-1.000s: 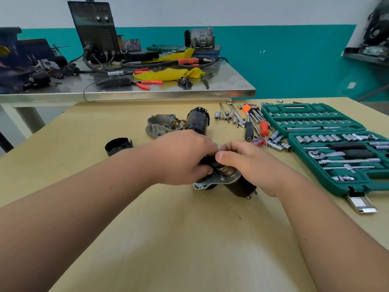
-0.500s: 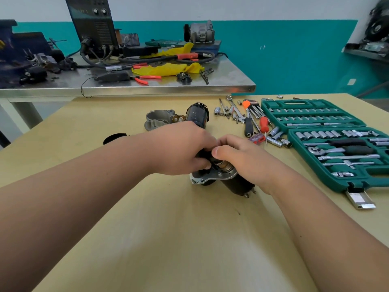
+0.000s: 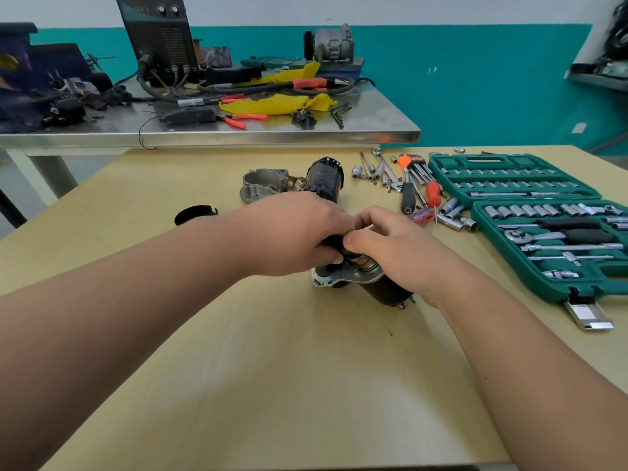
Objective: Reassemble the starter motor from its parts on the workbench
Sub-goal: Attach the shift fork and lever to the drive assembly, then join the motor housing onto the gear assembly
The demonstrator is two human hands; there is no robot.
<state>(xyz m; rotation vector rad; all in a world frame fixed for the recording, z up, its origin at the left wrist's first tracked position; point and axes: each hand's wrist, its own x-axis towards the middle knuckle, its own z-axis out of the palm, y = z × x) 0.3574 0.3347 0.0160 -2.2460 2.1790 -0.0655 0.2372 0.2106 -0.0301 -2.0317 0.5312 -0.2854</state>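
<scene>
A partly built starter motor assembly (image 3: 367, 278), with a black body and a silver flange plate, lies on the wooden workbench (image 3: 272, 368) at the centre. My left hand (image 3: 295, 232) grips its upper black end from the left. My right hand (image 3: 390, 246) holds the shaft end from the right, thumb and fingertips meeting the left hand's fingers. What lies between the fingertips is hidden. Behind the hands stand a black cylindrical motor housing (image 3: 324, 178) and a grey cast nose housing (image 3: 263, 185). A black cap (image 3: 194, 214) lies to the left.
An open green socket set case (image 3: 530, 205) fills the right side. Loose sockets, hex keys (image 3: 413, 168), a wrench and a red screwdriver (image 3: 433, 193) lie between it and the parts. Behind stands a steel table (image 3: 238, 130) with a welder, cables, yellow cloth and pliers.
Both hands stay on the starter assembly. The view has tilted slightly, so everything sits a little lower in the picture than half a second ago. Fingers shifted only slightly.
</scene>
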